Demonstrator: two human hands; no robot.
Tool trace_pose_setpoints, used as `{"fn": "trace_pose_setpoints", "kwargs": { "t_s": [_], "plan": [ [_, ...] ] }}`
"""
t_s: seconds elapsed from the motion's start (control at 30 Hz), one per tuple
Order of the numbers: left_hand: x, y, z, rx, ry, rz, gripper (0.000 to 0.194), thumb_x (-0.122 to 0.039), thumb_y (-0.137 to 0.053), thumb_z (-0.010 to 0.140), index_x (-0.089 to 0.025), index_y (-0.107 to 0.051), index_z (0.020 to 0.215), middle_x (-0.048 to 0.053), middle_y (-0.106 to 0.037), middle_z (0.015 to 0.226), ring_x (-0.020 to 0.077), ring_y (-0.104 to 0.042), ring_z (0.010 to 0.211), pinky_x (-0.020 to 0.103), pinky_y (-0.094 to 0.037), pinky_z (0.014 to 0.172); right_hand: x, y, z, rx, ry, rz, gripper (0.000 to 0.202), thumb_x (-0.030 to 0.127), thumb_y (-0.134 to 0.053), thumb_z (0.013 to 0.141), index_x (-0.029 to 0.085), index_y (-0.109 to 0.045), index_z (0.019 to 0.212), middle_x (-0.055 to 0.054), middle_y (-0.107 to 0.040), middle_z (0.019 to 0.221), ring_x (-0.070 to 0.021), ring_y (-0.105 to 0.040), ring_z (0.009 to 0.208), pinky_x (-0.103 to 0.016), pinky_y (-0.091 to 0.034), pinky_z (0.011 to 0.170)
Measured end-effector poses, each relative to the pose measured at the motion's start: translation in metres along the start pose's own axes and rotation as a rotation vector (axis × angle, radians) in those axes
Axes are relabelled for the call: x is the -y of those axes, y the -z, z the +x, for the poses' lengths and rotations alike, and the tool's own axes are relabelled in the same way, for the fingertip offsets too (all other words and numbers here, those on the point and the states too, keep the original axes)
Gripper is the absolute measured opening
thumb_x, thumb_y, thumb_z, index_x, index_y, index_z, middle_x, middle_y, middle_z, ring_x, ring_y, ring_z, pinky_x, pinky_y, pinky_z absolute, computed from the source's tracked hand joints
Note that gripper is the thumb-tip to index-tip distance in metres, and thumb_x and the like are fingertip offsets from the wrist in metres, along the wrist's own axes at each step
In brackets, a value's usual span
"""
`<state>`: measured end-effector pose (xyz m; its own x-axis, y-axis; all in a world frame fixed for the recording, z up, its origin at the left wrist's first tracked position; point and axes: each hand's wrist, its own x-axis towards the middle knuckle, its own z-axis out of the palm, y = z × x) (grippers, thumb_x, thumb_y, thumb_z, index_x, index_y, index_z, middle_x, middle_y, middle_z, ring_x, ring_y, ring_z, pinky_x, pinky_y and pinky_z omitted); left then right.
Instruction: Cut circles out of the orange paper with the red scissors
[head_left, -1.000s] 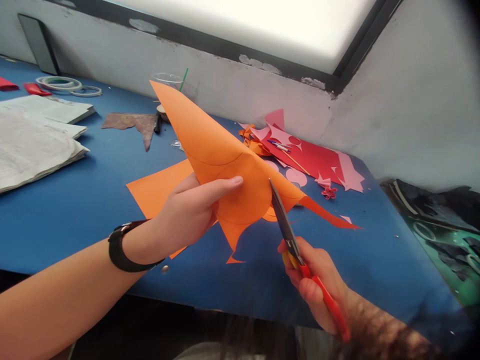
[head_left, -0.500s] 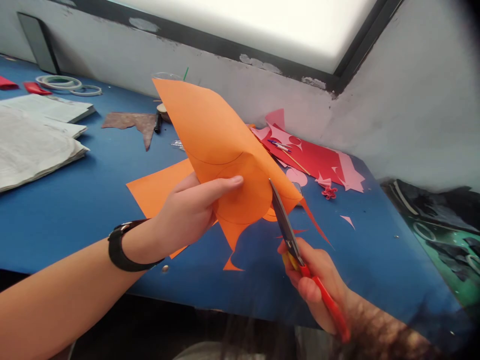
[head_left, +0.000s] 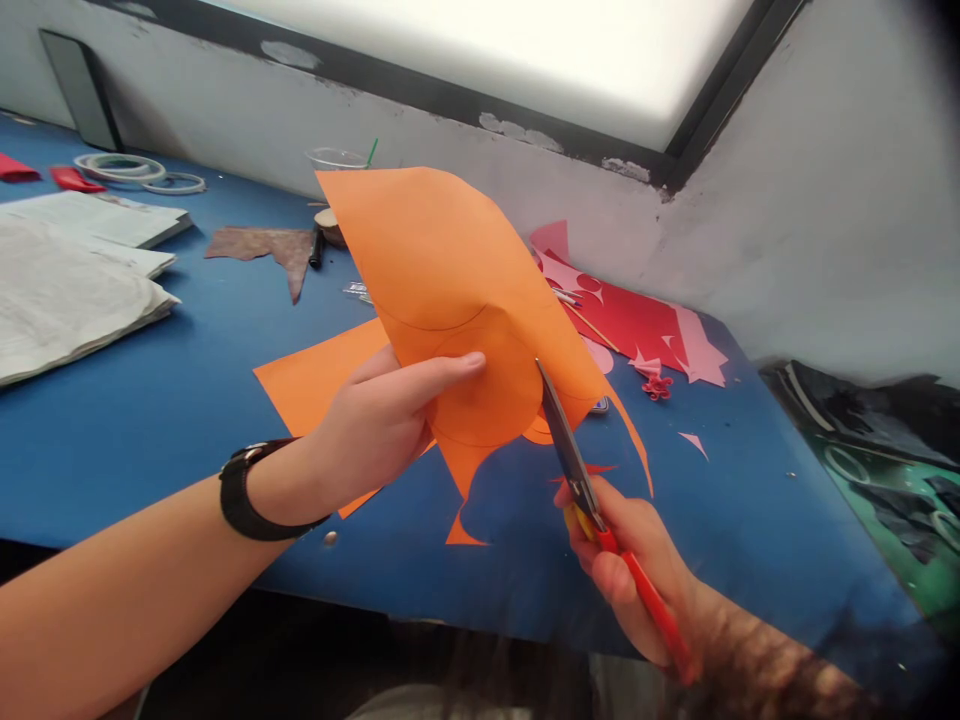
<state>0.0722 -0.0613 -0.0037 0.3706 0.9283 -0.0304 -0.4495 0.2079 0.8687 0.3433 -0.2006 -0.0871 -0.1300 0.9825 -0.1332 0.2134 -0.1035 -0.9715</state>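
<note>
In the left hand (head_left: 375,415) the grip pinches the orange sheet (head_left: 450,250) above the table (head_left: 150,430), toward its near edge; in the right hand (head_left: 637,530) the grip wraps the handles of the scissors (head_left: 564,440), blades at the sheet's drawn circle.

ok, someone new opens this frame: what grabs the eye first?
The big orange paper, mid-frame, held in the left hand. Then the red-handled scissors in the right hand, blades at the paper. Farther back, to the right, red and pink paper stands out on the blue table.
</note>
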Motion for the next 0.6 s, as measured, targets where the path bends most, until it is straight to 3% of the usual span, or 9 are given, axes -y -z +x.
{"fn": "trace_pose_setpoints", "kwargs": {
  "t_s": [0.13,0.27,0.5,0.6],
  "plan": [
    [0.001,0.001,0.002,0.045,0.002,-0.03,0.036,-0.033,-0.101,0.095,-0.032,-0.098,0.13,0.004,-0.098,0.131,0.0479,-0.092,0.134,0.053,-0.086,0.101,-0.01,0.003,0.002,0.011,0.001,0.003,0.076,0.096,-0.087,0.092,0.031,-0.085,0.131,0.006,-0.057,0.073,-0.0188,-0.046,0.063,-0.034,-0.047,0.058],
    [-0.002,0.0,0.002,0.032,0.02,-0.029,0.018,-0.028,-0.099,0.097,-0.026,-0.099,0.115,0.004,-0.098,0.128,0.0475,-0.09,0.136,0.052,-0.084,0.107,-0.007,0.001,-0.001,-0.019,0.015,-0.034,0.058,0.082,-0.091,0.099,0.033,-0.086,0.13,0.006,-0.057,0.073,-0.0182,-0.047,0.064,-0.034,-0.046,0.06],
    [-0.002,-0.001,0.003,0.047,-0.026,0.008,0.02,-0.036,-0.107,0.092,-0.029,-0.099,0.109,0.006,-0.098,0.123,0.0443,-0.092,0.127,0.048,-0.085,0.101,0.0,0.002,-0.001,0.04,0.063,0.013,0.067,0.091,-0.086,0.099,0.031,-0.078,0.126,0.008,-0.052,0.074,-0.0144,-0.035,0.062,-0.03,-0.026,0.052],
    [-0.002,-0.001,0.003,0.05,-0.053,0.026,0.022,-0.036,-0.109,0.093,-0.028,-0.1,0.11,0.007,-0.098,0.122,0.0437,-0.093,0.125,0.048,-0.085,0.099,0.0,0.003,-0.001,0.053,0.085,0.021,0.068,0.092,-0.088,0.097,0.032,-0.077,0.127,0.009,-0.049,0.073,-0.0137,-0.033,0.061,-0.03,-0.026,0.052]
  ]
}}
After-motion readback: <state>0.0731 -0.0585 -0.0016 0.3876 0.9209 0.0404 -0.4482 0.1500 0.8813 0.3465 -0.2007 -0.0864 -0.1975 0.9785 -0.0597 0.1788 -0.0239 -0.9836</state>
